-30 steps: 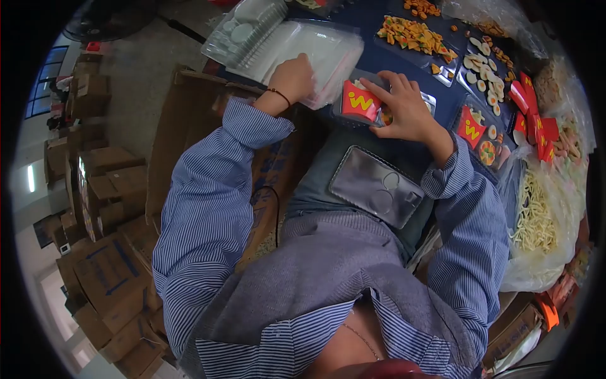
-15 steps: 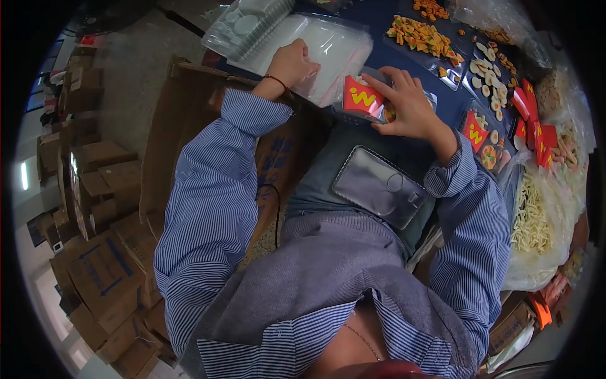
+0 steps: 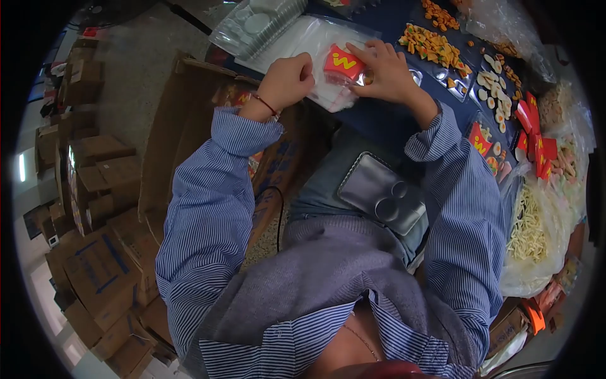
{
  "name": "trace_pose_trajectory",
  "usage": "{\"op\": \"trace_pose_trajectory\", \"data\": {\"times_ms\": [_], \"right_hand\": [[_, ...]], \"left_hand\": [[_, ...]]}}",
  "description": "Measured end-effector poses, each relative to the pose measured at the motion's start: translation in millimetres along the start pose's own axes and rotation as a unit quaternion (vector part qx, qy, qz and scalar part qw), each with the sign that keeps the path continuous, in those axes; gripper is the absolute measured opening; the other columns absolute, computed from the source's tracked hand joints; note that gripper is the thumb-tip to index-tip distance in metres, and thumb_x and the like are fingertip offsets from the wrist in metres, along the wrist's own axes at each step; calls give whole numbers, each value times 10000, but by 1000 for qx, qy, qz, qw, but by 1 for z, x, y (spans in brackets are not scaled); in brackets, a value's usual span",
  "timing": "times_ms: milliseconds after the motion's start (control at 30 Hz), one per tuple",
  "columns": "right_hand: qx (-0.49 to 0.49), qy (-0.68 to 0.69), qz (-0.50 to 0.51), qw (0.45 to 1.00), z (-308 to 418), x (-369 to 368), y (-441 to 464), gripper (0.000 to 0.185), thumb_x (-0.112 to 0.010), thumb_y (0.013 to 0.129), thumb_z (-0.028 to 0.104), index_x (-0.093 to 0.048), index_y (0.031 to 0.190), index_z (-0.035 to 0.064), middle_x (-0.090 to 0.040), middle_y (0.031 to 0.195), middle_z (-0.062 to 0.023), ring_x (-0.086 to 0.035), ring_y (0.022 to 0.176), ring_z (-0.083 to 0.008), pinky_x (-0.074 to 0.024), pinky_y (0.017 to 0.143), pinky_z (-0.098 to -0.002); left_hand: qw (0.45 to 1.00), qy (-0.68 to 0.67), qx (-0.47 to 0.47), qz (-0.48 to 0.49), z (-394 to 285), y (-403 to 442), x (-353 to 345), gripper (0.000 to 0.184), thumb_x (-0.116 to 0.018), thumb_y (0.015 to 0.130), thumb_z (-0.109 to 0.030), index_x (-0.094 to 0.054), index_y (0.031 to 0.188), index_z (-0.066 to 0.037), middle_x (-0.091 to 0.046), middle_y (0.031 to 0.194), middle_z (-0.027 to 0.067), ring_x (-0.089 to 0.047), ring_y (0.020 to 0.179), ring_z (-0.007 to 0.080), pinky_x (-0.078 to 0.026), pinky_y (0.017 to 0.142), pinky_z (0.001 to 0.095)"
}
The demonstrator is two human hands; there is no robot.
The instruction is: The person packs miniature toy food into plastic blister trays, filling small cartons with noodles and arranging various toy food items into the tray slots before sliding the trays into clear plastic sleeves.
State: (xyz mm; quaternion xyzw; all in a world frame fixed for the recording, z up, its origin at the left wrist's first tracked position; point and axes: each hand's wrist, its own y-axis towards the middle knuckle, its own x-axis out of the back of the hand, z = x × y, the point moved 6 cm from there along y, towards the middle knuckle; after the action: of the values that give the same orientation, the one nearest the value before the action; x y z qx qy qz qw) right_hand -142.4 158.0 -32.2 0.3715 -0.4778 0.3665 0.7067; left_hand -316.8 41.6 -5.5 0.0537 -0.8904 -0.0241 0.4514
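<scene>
My right hand (image 3: 388,72) grips a clear plastic blister pack from its right side. Inside the pack is a red toy fries box (image 3: 343,62) with a yellow mark, and small pieces show partly under my fingers. The pack is over a stack of clear plastic bags (image 3: 297,39). My left hand (image 3: 289,81), with a red cord at the wrist, is closed at the left of the pack, its fingertips pinching the edge of a clear bag (image 3: 334,96). That bag looks wrinkled beneath the pack; how far the two overlap is unclear.
Clear blister trays (image 3: 255,25) stand behind the bags. Orange toy pieces (image 3: 435,47), white-and-yellow pieces (image 3: 495,88), red boxes (image 3: 535,136) and a bag of toy fries (image 3: 527,227) lie rightward. An empty blister tray (image 3: 382,192) rests on my lap; an open carton (image 3: 183,120) is at left.
My right hand has carried the pack up and left over the bags. My left hand has shifted slightly down and stays closed, and the bag edge near it has wrinkled.
</scene>
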Motion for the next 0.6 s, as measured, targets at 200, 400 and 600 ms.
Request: {"op": "trace_pose_trajectory", "data": {"times_ms": [200, 400, 600], "right_hand": [[-48, -56, -80, 994, 26, -8, 3, 867, -711, 701, 632, -511, 1442, 229, -477, 1370, -197, -447, 1257, -372, -360, 953, -506], [-118, -31, -207, 971, 14, 45, -57, 707, -720, 818, 427, -516, 1401, 83, -523, 1309, -213, -584, 1119, -335, -484, 847, -495], [-376, 386, -18, 842, -20, 5, -101, 524, -640, 949, 203, -472, 1389, -27, -661, 1022, -141, -694, 747, -190, -564, 626, -300]], "left_hand": [[986, 165, -3, 17, -37, 7, -28, 230, -633, 833, -288, -631, 900, -68, -681, 746, 159, -677, 703, 366, -533, 632, 472], [970, 237, 50, -23, -60, 46, -25, 362, -641, 829, -388, -671, 925, -41, -701, 768, 172, -691, 723, 375, -552, 637, 474], [968, 252, 9, -9, -77, 72, -76, 319, -579, 901, -352, -682, 904, -50, -705, 783, 178, -693, 737, 382, -551, 633, 485]]}}
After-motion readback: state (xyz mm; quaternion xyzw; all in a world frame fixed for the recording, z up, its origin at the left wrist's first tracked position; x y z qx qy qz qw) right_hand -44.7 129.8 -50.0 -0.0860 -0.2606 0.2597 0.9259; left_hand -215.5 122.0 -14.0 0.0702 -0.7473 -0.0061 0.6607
